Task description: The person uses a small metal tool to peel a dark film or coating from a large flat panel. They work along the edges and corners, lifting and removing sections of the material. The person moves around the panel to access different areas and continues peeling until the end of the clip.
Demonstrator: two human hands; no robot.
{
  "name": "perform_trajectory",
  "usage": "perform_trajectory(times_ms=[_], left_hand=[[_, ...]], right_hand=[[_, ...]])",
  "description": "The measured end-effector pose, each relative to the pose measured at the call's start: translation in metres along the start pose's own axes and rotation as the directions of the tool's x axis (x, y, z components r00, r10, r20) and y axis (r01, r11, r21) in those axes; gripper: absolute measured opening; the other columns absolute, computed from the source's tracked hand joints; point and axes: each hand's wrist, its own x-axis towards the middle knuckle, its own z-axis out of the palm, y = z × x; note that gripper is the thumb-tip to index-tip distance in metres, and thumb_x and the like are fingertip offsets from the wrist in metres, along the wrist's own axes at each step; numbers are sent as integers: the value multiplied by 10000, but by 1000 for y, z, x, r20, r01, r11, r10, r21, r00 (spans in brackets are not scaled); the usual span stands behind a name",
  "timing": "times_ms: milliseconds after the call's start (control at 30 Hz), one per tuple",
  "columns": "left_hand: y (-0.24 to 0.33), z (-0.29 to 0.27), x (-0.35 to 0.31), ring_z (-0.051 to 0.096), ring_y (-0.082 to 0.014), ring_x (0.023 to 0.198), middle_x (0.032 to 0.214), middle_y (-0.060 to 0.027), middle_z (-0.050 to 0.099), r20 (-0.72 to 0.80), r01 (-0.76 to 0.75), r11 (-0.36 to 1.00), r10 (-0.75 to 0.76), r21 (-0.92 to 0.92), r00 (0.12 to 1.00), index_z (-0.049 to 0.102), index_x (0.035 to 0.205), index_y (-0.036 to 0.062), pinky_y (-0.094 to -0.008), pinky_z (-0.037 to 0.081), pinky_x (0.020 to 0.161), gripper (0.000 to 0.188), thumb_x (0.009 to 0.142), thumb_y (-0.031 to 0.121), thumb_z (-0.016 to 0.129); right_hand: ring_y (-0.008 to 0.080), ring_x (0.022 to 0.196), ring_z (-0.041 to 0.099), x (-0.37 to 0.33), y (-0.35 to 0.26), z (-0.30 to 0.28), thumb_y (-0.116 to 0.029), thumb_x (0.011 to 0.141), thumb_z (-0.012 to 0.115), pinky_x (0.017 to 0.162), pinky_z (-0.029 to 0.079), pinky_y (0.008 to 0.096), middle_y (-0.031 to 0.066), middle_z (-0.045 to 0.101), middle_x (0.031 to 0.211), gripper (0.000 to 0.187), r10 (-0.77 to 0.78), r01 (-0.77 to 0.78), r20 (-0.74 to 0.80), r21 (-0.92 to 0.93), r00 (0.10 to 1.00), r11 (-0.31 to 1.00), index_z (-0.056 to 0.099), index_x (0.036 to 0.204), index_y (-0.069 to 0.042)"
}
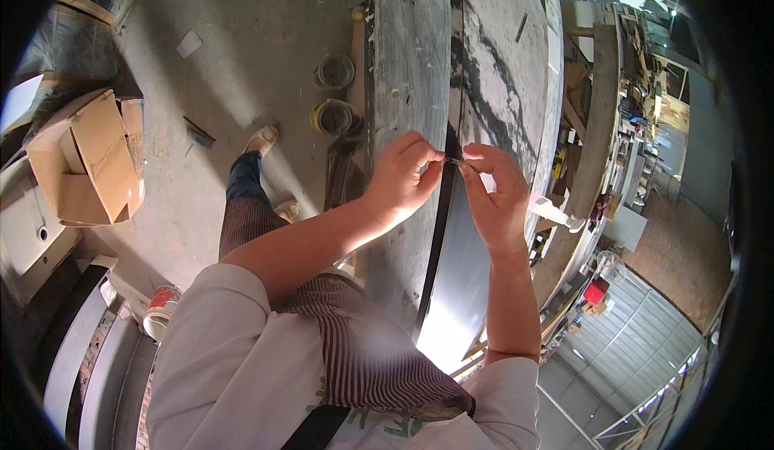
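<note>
You've got left hand [403,178] and right hand [497,196] pinching a tiny dark sliver [454,161], crosswise to the grey plank [411,63], near its edge.

scuffed matt slab [409,55]; cloth apron [363,353]

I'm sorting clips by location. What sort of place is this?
Probably a workshop: there's a marble-patterned slab, round tubs on the grey floor, and a long brown board amid clutter at right.

Room above grey slab [411,55], buckets [334,117] beside it
</note>
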Motion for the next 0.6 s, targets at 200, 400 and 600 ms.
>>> perform_trajectory(times_ms=[200, 400, 600], left_hand=[[8, 0, -28, 615, -299, 698, 783, -104, 582, 27, 13, 1000, -13, 14, 1000, 635, 846, 25, -394, 487, 598, 140, 776, -62, 719], [14, 3, -57, 615, -296, 701, 789, -100, 585, 29, 9, 1000, -9, 1, 1000, 640, 844, 30, -391, 490, 603, 136, 775, -55, 721], [18, 3, -88, 617, -310, 707, 791, -105, 589, 72, 14, 1000, -15, 7, 997, 636, 833, 30, -400, 491, 609, 130, 774, -48, 722]], right_hand=[[258, 997, 686, -32, 1, 1, 24, 850, 723, 874, 530, 344, 112, 716, 1064, 85, -2, 2, -3, -3, 1000, 1000, 677, 909, -16], [276, 981, 691, -62, -2, 1, 33, 837, 715, 857, 541, 353, 117, 718, 1046, 102, -3, 2, -20, -19, 1000, 1000, 673, 916, -16], [294, 983, 688, -95, -4, 0, 14, 843, 704, 863, 535, 361, 130, 717, 1040, 79, 41, -41, -9, -43, 999, 998, 676, 912, -14]])
